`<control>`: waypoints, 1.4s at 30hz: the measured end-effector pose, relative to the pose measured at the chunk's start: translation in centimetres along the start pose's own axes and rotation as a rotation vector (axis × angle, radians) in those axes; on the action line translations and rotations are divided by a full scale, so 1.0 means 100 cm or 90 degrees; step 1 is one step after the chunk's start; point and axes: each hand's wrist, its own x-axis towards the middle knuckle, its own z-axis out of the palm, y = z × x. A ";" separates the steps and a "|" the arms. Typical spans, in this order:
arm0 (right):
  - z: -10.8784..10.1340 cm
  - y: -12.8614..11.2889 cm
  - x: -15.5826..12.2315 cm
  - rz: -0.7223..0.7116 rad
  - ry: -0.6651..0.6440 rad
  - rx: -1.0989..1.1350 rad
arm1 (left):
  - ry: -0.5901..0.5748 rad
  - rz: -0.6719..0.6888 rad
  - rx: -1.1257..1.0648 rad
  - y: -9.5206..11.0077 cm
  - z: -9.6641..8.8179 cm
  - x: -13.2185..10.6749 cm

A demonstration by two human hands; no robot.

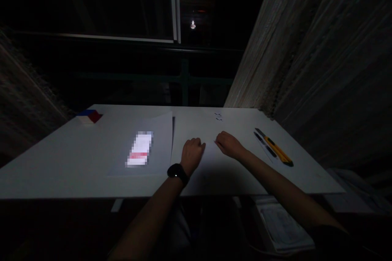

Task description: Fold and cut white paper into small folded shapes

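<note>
My left hand (192,154) and my right hand (229,144) rest close together on a white sheet of paper (211,167) lying on the white table (61,159). Both hands have curled fingers pinching at the sheet's far edge. A dark watch (177,170) sits on my left wrist. Left of my hands lies another sheet (159,130) with a lit phone (140,148) on it.
A yellow utility knife (278,151) and a dark pen (263,143) lie at the table's right side. A red, white and blue block (88,116) sits at the far left corner. Papers (284,224) lie below the table at right. The room is dark.
</note>
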 end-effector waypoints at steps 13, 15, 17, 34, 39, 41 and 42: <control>-0.013 -0.030 -0.012 -0.123 0.005 0.071 | -0.019 -0.004 -0.008 0.002 -0.004 0.000; -0.016 -0.037 -0.015 -0.141 -0.004 0.076 | -0.016 -0.004 -0.005 0.002 -0.004 -0.001; -0.018 -0.045 -0.017 -0.156 -0.020 0.075 | -0.013 -0.006 -0.004 0.002 -0.003 -0.001; -0.012 -0.076 -0.026 -0.207 -0.124 0.086 | -0.032 0.017 -0.009 0.002 -0.007 0.000; -0.021 -0.049 -0.009 0.007 0.068 0.139 | -0.022 0.060 0.004 0.002 -0.006 0.002; -0.016 -0.043 -0.003 0.000 0.063 0.116 | -0.020 0.055 0.008 0.001 -0.006 0.002; -0.013 -0.042 -0.001 -0.019 0.054 0.109 | -0.021 0.048 0.006 0.001 -0.006 0.001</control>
